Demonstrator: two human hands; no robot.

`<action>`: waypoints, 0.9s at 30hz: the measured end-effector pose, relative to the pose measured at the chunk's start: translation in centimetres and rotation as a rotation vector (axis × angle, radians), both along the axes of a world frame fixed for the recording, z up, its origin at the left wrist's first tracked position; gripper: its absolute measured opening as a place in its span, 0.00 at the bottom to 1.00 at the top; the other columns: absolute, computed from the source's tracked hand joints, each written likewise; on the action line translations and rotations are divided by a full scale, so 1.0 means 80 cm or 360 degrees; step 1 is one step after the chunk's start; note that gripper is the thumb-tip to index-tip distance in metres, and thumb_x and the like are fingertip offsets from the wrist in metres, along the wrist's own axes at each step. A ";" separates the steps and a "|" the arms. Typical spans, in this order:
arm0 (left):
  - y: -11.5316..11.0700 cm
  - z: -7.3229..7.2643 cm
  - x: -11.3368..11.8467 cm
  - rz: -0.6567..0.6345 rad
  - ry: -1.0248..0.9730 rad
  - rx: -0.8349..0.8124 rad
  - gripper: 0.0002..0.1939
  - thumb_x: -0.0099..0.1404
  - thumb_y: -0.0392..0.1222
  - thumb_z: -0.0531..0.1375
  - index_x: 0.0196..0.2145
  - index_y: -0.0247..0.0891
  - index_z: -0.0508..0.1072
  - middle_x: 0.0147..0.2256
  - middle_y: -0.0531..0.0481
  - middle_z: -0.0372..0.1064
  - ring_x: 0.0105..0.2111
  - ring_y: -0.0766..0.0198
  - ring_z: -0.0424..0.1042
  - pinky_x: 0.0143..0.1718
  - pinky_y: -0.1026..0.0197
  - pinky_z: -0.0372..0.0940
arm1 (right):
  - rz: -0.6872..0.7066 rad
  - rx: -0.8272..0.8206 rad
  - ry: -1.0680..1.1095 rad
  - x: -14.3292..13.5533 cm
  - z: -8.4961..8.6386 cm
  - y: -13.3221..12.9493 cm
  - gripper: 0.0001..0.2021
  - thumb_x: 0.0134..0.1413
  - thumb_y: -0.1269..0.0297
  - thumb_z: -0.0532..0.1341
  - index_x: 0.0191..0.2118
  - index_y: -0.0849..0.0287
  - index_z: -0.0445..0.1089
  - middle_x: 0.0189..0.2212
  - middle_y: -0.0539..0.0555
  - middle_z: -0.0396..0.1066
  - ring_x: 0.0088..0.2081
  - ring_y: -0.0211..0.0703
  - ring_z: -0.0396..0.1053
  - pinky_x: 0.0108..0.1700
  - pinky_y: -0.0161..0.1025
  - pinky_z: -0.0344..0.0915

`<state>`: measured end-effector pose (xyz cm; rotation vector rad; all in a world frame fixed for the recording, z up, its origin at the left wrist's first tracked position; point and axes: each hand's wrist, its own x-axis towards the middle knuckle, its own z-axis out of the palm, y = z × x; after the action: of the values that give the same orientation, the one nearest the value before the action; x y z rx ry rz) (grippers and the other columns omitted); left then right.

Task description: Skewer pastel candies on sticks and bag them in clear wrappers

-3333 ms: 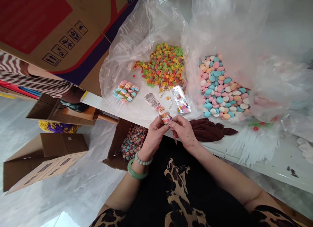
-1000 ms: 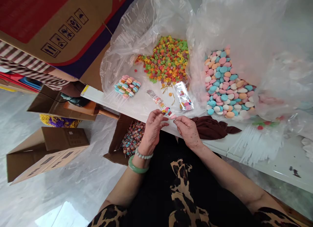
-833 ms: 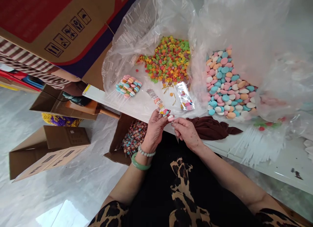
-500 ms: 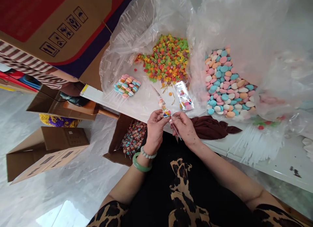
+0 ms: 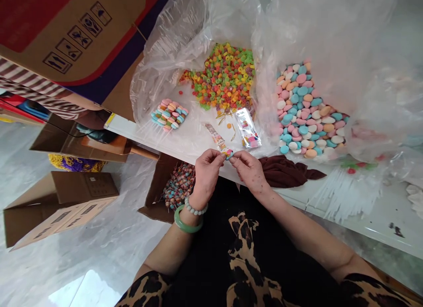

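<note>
My left hand (image 5: 209,168) and my right hand (image 5: 250,169) meet at the table's front edge, fingertips pinched together. Between them is the colourful mouth end of a small printed plastic wrapper (image 5: 214,136), whose long clear part stretches away over the table. Any candy or stick inside my fingers is hidden. Just beyond lie a stack of silvery printed wrappers (image 5: 247,128), a lone orange ring candy (image 5: 229,126) and gold twist ties (image 5: 228,117). To the left rests a group of candy sticks (image 5: 169,115) threaded with pastel pieces.
Plastic bags hold a heap of gummy rings (image 5: 228,78) and a pile of pastel oval candies (image 5: 304,117). A brown cloth (image 5: 284,171) and white sticks (image 5: 346,194) lie right. Below left, a carton (image 5: 153,183) contains finished-looking candy sticks. A striped sleeve (image 5: 36,84) shows behind a big box (image 5: 76,29).
The white stick that showed below my right hand is out of sight. My right hand has turned, its fingertips now closer to the left ones, and the view has shifted slightly.
</note>
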<state>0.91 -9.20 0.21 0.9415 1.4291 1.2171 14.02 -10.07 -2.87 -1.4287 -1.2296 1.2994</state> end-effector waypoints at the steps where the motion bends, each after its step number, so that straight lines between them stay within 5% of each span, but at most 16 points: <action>1: 0.000 -0.001 0.001 0.0022 -0.0012 -0.0016 0.09 0.54 0.38 0.67 0.21 0.37 0.71 0.21 0.56 0.63 0.24 0.69 0.61 0.30 0.64 0.57 | -0.0004 0.0023 -0.0076 0.000 0.000 -0.001 0.12 0.53 0.49 0.62 0.33 0.53 0.70 0.20 0.45 0.62 0.23 0.37 0.58 0.27 0.35 0.54; 17: -0.022 0.004 0.008 -0.0087 -0.0159 -0.0053 0.08 0.54 0.33 0.60 0.20 0.37 0.66 0.18 0.56 0.58 0.21 0.70 0.56 0.26 0.64 0.53 | 0.0362 0.0003 -0.1168 0.002 0.030 0.010 0.15 0.64 0.57 0.50 0.31 0.54 0.71 0.24 0.51 0.69 0.27 0.42 0.63 0.30 0.38 0.44; 21: -0.016 -0.002 0.003 -0.0077 -0.0338 -0.0126 0.11 0.57 0.41 0.65 0.23 0.37 0.68 0.19 0.57 0.61 0.21 0.71 0.59 0.27 0.65 0.56 | 0.0344 0.0121 -0.1119 0.004 0.035 0.005 0.17 0.64 0.50 0.52 0.32 0.53 0.72 0.26 0.50 0.72 0.29 0.41 0.66 0.30 0.36 0.48; 27: -0.006 -0.005 -0.005 -0.0110 -0.0881 -0.0331 0.14 0.53 0.45 0.70 0.32 0.36 0.72 0.33 0.51 0.74 0.33 0.67 0.72 0.40 0.61 0.67 | 0.0170 0.0228 -0.0877 0.003 0.031 -0.001 0.12 0.60 0.52 0.57 0.39 0.52 0.73 0.31 0.49 0.75 0.33 0.41 0.70 0.33 0.35 0.55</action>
<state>0.52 -9.65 -0.22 0.4551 1.0427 1.1375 14.23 -10.16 -0.39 -1.6925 -1.7395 0.8815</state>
